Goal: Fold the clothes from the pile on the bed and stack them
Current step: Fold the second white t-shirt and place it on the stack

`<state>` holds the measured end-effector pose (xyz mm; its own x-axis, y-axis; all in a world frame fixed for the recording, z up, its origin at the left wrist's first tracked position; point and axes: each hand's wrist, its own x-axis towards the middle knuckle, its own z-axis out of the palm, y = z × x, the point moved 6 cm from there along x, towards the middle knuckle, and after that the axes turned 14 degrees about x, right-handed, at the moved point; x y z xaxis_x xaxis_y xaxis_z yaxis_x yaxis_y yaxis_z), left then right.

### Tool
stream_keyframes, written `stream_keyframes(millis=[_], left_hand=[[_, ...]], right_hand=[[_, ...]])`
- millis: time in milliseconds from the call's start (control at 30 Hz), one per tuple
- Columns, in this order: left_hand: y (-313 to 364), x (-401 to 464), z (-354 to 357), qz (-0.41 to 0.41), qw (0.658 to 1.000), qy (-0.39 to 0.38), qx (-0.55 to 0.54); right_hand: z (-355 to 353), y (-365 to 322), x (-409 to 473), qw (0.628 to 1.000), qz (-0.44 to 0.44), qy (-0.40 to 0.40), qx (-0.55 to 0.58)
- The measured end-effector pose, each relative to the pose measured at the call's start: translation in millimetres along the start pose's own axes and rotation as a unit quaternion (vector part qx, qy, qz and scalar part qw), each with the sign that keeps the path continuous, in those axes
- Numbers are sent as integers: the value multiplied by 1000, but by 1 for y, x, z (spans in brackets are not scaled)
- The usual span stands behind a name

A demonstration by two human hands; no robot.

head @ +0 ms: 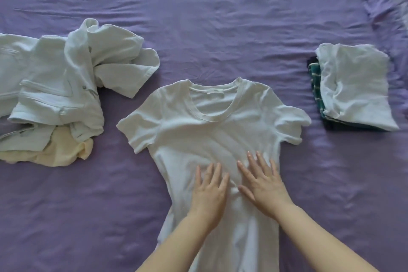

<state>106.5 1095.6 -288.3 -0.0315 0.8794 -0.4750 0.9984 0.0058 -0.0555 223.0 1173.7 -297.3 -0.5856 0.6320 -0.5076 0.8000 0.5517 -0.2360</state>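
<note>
A: Head view, L to R. Far left on the purple bed sheet (220, 17) sits the unfolded pile of white crumpled garments (66, 86), w/ a pale yellow soft cloth (64, 152) poking out at its near edge. Centre: a white short-sleeved cotton T-shirt (212, 123) laid flat, front up, neck away from the person, both sleeves out. Far right: the finished stack, a folded white top (355, 86) lying on dark green striped folded items (316, 93).

B: Hands?

A: Both on the shirt's lower body, palms down. Left hand (209, 194) is flat, fingers straight and slightly spread. Right hand (262, 181) just beside it, fingers splayed wider, tips near the shirt's right side seam. Neither pinches any fabric; they press.

B: So smoothing, pre-fold?

A: I'd say so. Diagonal wrinkles run across the chest, above the hands, so that's where the work is.

B: Tips?

A: Sweep outward from the middle, hem toward neck, light pressure so the sheet below doesn't bunch. Get sleeves flat and side seams straight, then fold sides in evenly. The hem end is out of frame, so can't tell if it's square. Match the stack's footprint, approx., so it sits level.
</note>
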Motion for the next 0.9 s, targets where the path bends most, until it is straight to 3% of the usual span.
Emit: stream_keyframes(millis=[167, 300, 367, 533, 600, 633, 733, 900], left_hand=[[79, -30, 4, 62, 998, -3, -28], [130, -46, 5, 139, 990, 14, 12], [149, -52, 6, 188, 981, 7, 37], [168, -54, -2, 262, 961, 9, 87], [168, -56, 15, 309, 946, -67, 69], [165, -55, 22, 308, 943, -92, 88], [164, -53, 28, 293, 945, -61, 134], [164, -49, 10, 167, 979, -1, -119]], right_hand=[[6, 26, -51, 999, 28, 4, 26], [4, 48, -55, 995, 15, 45, 83], [10, 61, -51, 994, 16, 14, 103], [-5, 78, -28, 995, -18, 21, 94], [-14, 82, -16, 996, -17, 13, 88], [-18, 83, -10, 996, -19, 7, 82], [-23, 83, 2, 998, -32, -8, 62], [-23, 85, 4, 993, -58, 18, 101]])
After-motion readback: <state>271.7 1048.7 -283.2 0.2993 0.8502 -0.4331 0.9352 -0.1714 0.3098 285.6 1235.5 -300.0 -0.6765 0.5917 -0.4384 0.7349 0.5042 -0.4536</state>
